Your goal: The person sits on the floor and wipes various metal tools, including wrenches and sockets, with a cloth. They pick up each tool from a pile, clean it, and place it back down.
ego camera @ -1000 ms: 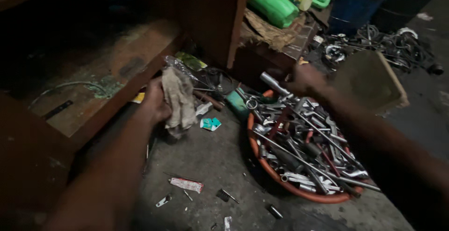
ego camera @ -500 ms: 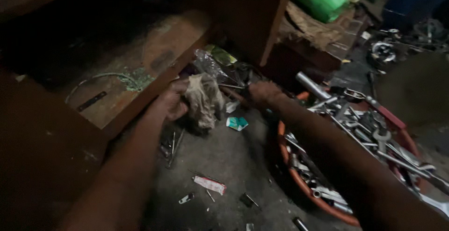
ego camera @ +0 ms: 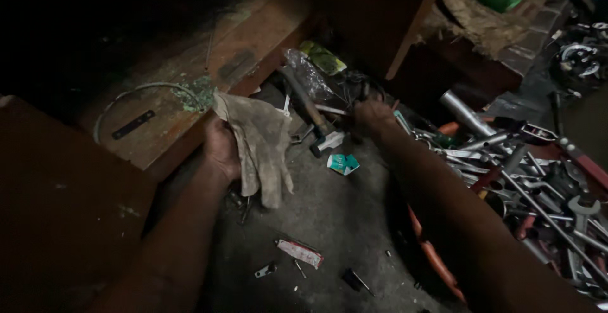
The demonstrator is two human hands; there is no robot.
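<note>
Near the frame's centre, the left hand [ego camera: 221,148] grips a dirty rag [ego camera: 259,145] hanging over the floor [ego camera: 329,224], while the right hand [ego camera: 373,115] reaches into cluttered tools [ego camera: 316,120], its grip impossible to tell, nothing yet lifted.

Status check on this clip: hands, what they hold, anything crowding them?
Left hand gripping dirty rag. Right hand reaching among clutter by hammer, grip unclear. Orange basin of tools beside right arm.

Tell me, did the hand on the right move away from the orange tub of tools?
Yes. The right hand left the orange tub of tools and went left, toward the junk at the foot of the wooden shelf, nearer the rag.
</note>
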